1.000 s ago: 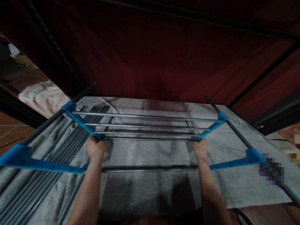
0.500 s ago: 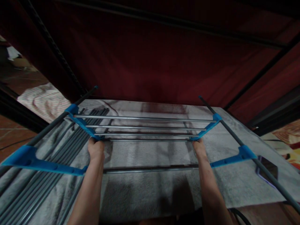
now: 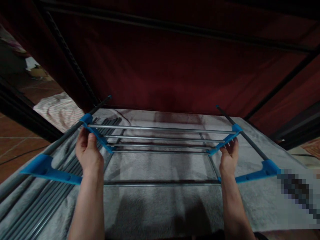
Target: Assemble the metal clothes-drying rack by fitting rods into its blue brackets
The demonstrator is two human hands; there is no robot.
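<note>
A rack frame of grey metal tubes and blue plastic brackets stands before me. Several thin silver crossbars (image 3: pixel 160 137) span its far part between a left bracket (image 3: pixel 98 135) and a right bracket (image 3: pixel 223 141). My left hand (image 3: pixel 89 150) is closed around the outer side of the left bracket, thumb up, its fingertips partly hidden. My right hand (image 3: pixel 229 156) curls its fingers at the right bracket from the outside and below. Nearer to me, a second pair of brackets, left (image 3: pixel 53 171) and right (image 3: pixel 258 173), has one lower crossbar (image 3: pixel 160 184) between them.
Loose grey tubes (image 3: pixel 53 196) lie bundled at the left on a grey fleece blanket (image 3: pixel 160 206). A dark red fabric wall (image 3: pixel 162 73) rises behind the rack. Striped cloth (image 3: pixel 58 110) lies at the far left. A pixelated patch covers the right edge.
Both hands have moved from the inner lower ends of the far brackets outward and up along them. The view has shifted slightly, with the rack appearing a little farther right.
</note>
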